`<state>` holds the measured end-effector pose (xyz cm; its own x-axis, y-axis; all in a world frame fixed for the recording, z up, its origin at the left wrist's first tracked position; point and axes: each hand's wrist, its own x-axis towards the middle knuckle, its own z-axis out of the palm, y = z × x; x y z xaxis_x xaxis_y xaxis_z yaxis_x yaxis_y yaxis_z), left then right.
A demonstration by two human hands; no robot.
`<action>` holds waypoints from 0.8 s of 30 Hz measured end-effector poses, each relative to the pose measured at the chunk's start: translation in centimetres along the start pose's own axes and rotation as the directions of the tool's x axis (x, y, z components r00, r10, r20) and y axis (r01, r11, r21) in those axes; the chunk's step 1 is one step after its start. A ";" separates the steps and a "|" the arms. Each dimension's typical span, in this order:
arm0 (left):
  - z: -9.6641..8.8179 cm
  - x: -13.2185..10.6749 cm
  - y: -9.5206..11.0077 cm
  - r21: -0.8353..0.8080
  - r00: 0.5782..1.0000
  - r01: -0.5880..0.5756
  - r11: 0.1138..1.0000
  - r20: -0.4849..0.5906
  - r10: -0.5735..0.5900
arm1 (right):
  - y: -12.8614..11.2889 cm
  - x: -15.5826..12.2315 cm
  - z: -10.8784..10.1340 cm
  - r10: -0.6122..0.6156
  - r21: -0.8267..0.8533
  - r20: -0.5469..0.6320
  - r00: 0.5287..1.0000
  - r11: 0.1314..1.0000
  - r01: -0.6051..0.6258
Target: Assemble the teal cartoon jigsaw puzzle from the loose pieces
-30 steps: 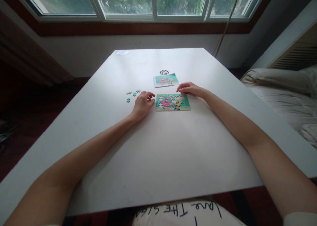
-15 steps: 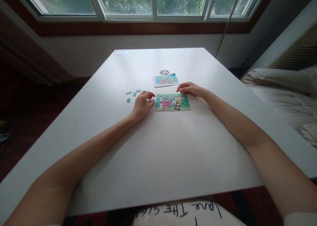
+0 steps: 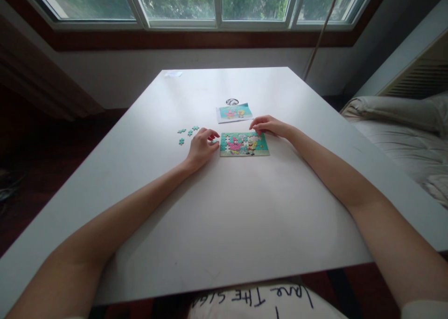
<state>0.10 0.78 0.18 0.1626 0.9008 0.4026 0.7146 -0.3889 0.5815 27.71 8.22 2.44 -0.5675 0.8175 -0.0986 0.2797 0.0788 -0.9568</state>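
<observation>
A jigsaw puzzle (image 3: pixel 241 146) lies flat on the white table, its teal, pink and yellow cartoon picture broken by several gaps. Beside its left edge rests my left hand (image 3: pixel 203 149), thumb and fingers apart; a bit of teal shows near the thumb, partly hidden. My right hand (image 3: pixel 271 126) reaches over the puzzle's upper right corner, its fingertips bent down around what appears to be a small teal puzzle piece, mostly covered by the fingers. Several loose teal puzzle pieces (image 3: pixel 190 133) are scattered left of my left hand.
Behind the puzzle lies a picture card (image 3: pixel 234 113) with the same cartoon, and beyond it a dark round mark (image 3: pixel 232 102). A pale slip (image 3: pixel 173 74) is at the table's far left corner. A bed (image 3: pixel 395 128) stands to the right.
</observation>
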 end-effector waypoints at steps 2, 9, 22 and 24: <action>0.0 0.0 0.0 0.000 1.000 0.003 1.000 -0.002 -0.003 | -0.1 -0.1 0.0 0.013 0.000 0.004 1.000 1.000 -0.013; 0.0 0.0 0.0 -0.004 1.000 0.005 1.000 0.004 -0.005 | -0.3 -0.2 0.1 0.014 -0.001 0.000 1.000 1.000 -0.014; 0.1 0.0 -0.2 -0.024 1.000 0.009 1.000 0.014 -0.008 | -0.4 -0.2 0.1 0.013 0.001 0.005 1.000 1.000 -0.013; 0.2 0.0 -0.3 -0.024 1.000 0.004 1.000 0.012 -0.004 | -0.4 -0.2 0.1 0.014 -0.001 0.007 1.000 1.000 -0.014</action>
<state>0.02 0.93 -0.12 0.1679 0.9046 0.3917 0.6987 -0.3895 0.6001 27.66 7.96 2.83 -0.5687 0.8147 -0.1133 0.2879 0.0681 -0.9552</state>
